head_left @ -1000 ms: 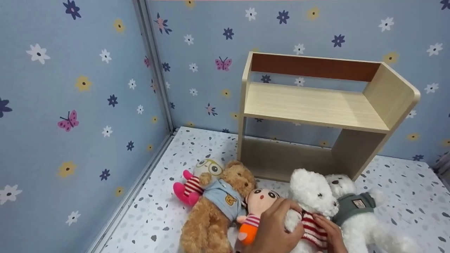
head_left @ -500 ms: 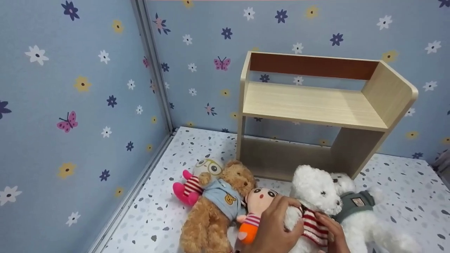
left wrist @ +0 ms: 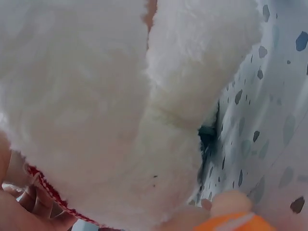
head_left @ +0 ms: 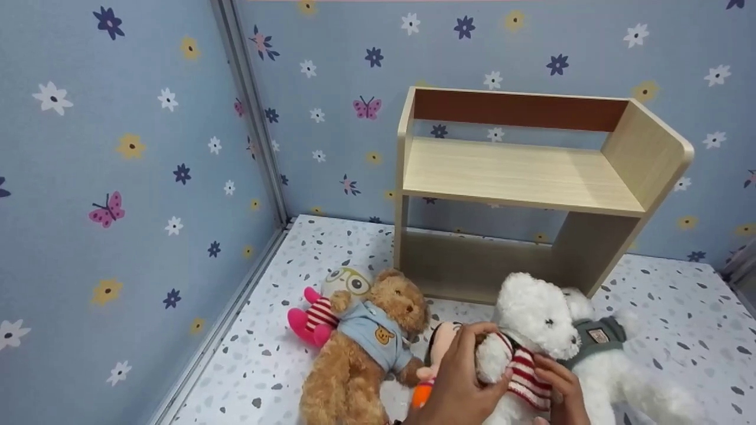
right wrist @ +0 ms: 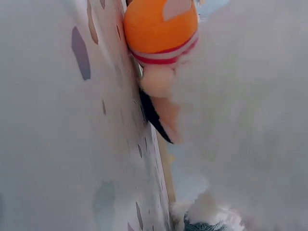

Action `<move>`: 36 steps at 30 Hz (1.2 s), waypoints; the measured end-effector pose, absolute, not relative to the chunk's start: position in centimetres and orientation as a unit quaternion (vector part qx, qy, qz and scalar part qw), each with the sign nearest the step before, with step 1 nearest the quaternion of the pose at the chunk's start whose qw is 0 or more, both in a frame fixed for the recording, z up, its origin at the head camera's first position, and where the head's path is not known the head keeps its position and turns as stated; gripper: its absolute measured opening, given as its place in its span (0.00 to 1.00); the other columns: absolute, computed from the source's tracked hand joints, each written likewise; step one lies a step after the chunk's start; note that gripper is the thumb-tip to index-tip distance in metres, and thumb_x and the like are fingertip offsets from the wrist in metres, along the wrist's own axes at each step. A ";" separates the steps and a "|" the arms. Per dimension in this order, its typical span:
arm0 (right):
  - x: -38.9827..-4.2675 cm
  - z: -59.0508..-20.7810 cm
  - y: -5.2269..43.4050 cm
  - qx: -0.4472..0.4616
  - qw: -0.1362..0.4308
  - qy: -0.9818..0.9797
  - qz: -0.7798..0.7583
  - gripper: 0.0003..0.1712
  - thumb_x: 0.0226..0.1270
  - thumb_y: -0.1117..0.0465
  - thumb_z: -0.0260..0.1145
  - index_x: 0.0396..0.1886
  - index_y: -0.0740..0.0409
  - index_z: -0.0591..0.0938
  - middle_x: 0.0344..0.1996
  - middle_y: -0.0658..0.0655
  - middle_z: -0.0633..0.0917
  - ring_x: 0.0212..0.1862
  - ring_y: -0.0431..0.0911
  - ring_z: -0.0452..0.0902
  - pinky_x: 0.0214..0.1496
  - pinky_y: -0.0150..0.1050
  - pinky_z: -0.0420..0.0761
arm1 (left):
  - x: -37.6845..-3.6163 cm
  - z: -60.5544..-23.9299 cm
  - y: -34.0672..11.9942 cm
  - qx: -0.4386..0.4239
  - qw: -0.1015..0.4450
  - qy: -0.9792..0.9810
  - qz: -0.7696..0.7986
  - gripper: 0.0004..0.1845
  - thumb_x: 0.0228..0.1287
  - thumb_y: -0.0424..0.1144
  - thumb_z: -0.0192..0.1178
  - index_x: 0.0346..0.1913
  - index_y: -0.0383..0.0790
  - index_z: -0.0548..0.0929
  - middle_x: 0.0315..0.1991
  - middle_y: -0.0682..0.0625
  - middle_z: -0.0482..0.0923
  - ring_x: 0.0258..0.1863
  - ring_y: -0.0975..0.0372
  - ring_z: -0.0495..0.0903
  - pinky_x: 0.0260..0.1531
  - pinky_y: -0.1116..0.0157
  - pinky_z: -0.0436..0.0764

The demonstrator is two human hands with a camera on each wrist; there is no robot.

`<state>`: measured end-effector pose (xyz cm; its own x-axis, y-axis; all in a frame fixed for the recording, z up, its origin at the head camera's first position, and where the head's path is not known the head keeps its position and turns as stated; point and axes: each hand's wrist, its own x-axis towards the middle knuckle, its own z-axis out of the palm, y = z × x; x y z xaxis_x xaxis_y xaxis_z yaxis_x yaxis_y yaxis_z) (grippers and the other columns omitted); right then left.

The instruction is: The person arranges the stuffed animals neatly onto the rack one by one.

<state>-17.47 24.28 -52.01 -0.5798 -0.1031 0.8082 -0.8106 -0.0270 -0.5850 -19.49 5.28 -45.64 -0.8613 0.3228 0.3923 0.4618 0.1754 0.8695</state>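
A white plush bear (head_left: 531, 313) in a red-and-cream striped sweater (head_left: 527, 381) is held between both hands at the lower right of the head view. My left hand (head_left: 463, 381) grips its side, fingers bent round one fluffy arm. The right hand (head_left: 564, 389) curls its fingers over the sweater from the other side. White fur (left wrist: 96, 96) fills much of the left wrist view. Partly hidden behind the left hand is a doll (head_left: 440, 345) with dark hair and an orange outfit (right wrist: 161, 26). Another white bear (head_left: 599, 378) in a green top lies just right.
A brown teddy bear (head_left: 354, 366) in a blue hoodie lies left of the hands, overlapping an owl-faced doll (head_left: 322, 316) with pink feet. Behind stands a two-tier wooden shelf (head_left: 520, 177) against flowered wall panels (head_left: 331, 88). Everything rests on a speckled white surface (head_left: 254, 336).
Both hands have shifted slightly right with the striped-sweater bear, which now covers more of the other white bear's head. The doll beside the left hand has turned, showing its dark hair.
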 end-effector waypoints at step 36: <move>-16.7 -51.7 24.4 0.361 0.256 -0.632 0.637 0.24 0.55 0.85 0.54 0.55 0.84 0.65 0.65 0.61 0.67 0.69 0.45 0.63 0.65 0.28 0.69 | -19.8 -46.2 5.1 -0.281 0.041 -0.809 -0.515 0.37 0.63 0.53 0.60 0.73 0.71 0.55 0.72 0.41 0.59 0.68 0.46 0.66 0.58 0.48 0.75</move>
